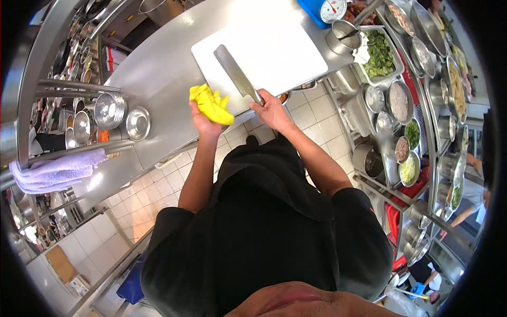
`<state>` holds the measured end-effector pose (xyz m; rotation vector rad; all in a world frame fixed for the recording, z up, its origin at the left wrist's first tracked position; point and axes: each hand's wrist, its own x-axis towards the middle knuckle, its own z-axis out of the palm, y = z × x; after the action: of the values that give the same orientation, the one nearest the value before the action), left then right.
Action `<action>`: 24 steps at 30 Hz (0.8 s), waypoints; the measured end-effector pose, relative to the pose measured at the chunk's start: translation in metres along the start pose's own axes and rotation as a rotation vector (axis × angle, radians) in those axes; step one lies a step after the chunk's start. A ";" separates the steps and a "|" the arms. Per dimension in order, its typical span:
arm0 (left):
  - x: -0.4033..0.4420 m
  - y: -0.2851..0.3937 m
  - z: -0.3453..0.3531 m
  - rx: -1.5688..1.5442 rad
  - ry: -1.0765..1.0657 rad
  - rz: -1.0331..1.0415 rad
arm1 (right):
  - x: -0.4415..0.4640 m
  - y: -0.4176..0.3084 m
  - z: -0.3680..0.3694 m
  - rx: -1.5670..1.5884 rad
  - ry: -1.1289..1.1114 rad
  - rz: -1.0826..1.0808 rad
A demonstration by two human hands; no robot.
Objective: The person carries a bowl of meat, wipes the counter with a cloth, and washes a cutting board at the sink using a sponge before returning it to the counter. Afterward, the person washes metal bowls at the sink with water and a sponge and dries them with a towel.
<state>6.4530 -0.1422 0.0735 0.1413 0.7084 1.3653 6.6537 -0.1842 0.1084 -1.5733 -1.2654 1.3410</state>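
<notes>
A kitchen worker in a dark apron stands at a steel counter (150, 66), a knife (236, 70) in one hand and a yellow cloth (211, 104) in the other. The right hand (272, 110) is wrapped firmly about the handle at the near edge of the white cutting board (280, 53); the broad blade reaches over the board, its tip angled forward and to the left, a hold that seems meant to keep the edge under control and clear of the body. Whether the steel touches the board or sits just above it cannot be told from this angle.

The left hand (205, 122) clasps the bunched cloth beside the board's near left corner, well away from the blade's tip; gathered this way, it likely gives the palm a thick pad, though most of the fingers are hidden beneath it.

The board lies flat in front of the worker, within easy reach of both arms. Beyond its far right corner stand a dial scale (320, 10) and a metal pot (342, 39), near a tray (400, 66) of chopped greens (381, 55), presumably grouped there to leave the cutting area free.
</notes>
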 end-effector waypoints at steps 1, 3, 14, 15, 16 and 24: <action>0.002 -0.007 0.012 -0.060 -0.017 -0.043 | -0.002 -0.002 0.004 -0.141 0.087 -0.148; 0.013 -0.015 0.034 -0.121 -0.104 -0.125 | -0.003 -0.003 0.019 -0.413 0.266 -0.540; 0.055 0.033 0.035 -0.079 -0.153 -0.111 | -0.087 0.011 -0.023 -0.259 -0.088 -0.316; 0.064 0.037 0.026 -0.092 -0.197 -0.133 | -0.092 0.015 -0.031 -0.105 -0.126 -0.237; 0.061 0.041 0.025 -0.068 -0.203 -0.187 | -0.096 0.016 -0.039 0.090 -0.202 -0.081; 0.044 0.007 0.020 0.096 -0.130 -0.391 | -0.048 0.007 -0.065 0.577 -0.058 0.186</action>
<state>6.4590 -0.0933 0.0759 0.1566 0.6526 0.9413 6.7194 -0.2269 0.1302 -1.2629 -0.6768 1.6907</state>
